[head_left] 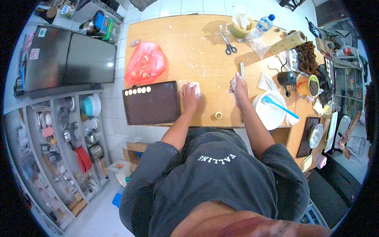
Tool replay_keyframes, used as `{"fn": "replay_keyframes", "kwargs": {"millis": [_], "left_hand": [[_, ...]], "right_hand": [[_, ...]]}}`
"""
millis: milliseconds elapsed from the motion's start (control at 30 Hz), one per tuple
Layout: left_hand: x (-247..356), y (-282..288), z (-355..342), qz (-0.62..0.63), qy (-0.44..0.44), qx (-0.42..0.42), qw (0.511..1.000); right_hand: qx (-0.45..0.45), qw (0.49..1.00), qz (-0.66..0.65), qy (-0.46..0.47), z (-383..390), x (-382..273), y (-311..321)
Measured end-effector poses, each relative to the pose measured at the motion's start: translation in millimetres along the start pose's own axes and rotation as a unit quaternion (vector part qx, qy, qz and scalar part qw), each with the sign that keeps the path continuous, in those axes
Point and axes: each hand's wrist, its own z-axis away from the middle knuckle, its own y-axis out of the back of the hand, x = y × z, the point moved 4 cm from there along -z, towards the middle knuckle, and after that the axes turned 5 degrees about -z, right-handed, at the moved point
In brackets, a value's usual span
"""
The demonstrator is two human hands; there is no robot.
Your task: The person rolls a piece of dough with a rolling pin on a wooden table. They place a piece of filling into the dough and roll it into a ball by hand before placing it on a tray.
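Observation:
My left hand (pixel 189 98) lies on the wooden table with its fingers stretched over a flat white piece (pixel 196 87), whose kind I cannot make out. Just left of it is a dark baking tray (pixel 152 106) with several small pale dough rounds (pixel 138 91) along its far edge. My right hand (pixel 240 93) is closed around a slim metal rod (pixel 242 69), which sticks out beyond the fingers. Something whitish shows at the fingers' left side, unclear. Between the hands and nearer to me stands a small pale ring (pixel 218 115).
Right of my right arm sits a white bowl (pixel 268 120) with a blue spatula (pixel 280 106). Farther off are a red plastic bag (pixel 146 65), scissors (pixel 230 47), a yellowish tub (pixel 239 32), a water bottle (pixel 264 24), a patterned roll (pixel 290 41) and a dark watering-can-like pot (pixel 286 78).

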Motion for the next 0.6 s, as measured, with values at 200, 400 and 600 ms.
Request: {"fn": "replay_keyframes", "kwargs": {"millis": [200, 400, 600], "left_hand": [[56.2, 53.2, 24.8, 0.112, 0.012, 0.065, 0.992], [69.3, 74.9, 74.0, 0.174, -0.027, 0.039, 0.984], [75.3, 90.6, 85.9, 0.224, -0.027, -0.013, 0.974]], "right_hand": [[-0.089, 0.965, -0.249, -0.008, 65.0, -16.3, 26.2], [-0.087, 0.899, -0.424, -0.058, 82.8, -29.1, 20.6], [-0.22, 0.889, -0.401, 0.017, 91.8, -51.6, 42.7]]}}
